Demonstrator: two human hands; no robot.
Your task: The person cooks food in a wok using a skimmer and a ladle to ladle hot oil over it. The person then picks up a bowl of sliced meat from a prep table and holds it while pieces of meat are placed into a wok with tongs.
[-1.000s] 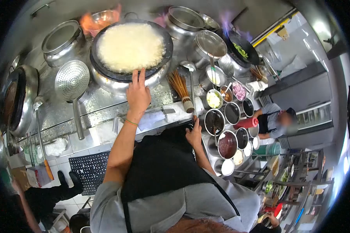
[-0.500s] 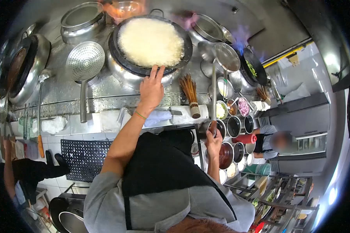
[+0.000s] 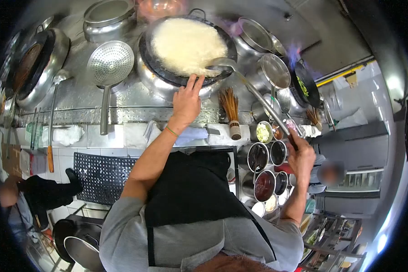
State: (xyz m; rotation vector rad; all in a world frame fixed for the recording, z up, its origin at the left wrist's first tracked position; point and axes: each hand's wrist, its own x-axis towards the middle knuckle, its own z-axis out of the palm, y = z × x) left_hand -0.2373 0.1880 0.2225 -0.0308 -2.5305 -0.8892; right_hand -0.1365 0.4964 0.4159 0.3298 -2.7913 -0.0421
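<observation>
Pale, frothy contents fill a large black wok [image 3: 149, 61] on the stove. My left hand [image 3: 187, 102] is at the wok's near rim, two fingers stretched out and touching or nearly touching it; the other fingers look curled. My right hand [image 3: 301, 156] is wrapped round the handle of a long metal ladle [image 3: 263, 100]. The ladle's bowl is at the wok's right edge, over the pale contents. A bamboo brush [image 3: 231, 111] stands between my hands on the near ledge.
A perforated skimmer [image 3: 110, 63] lies left of the wok. Several sauce pots [image 3: 264, 186] stand at the right, near a wok with greens [image 3: 305, 84] and a flame behind it. One person [image 3: 47, 195] is at the lower left, another [image 3: 319, 174] at the right.
My right hand has raised the ladle and moved right, bringing its bowl to the wok. My left hand stays at the rim. The view has shifted, so the stove appears further right.
</observation>
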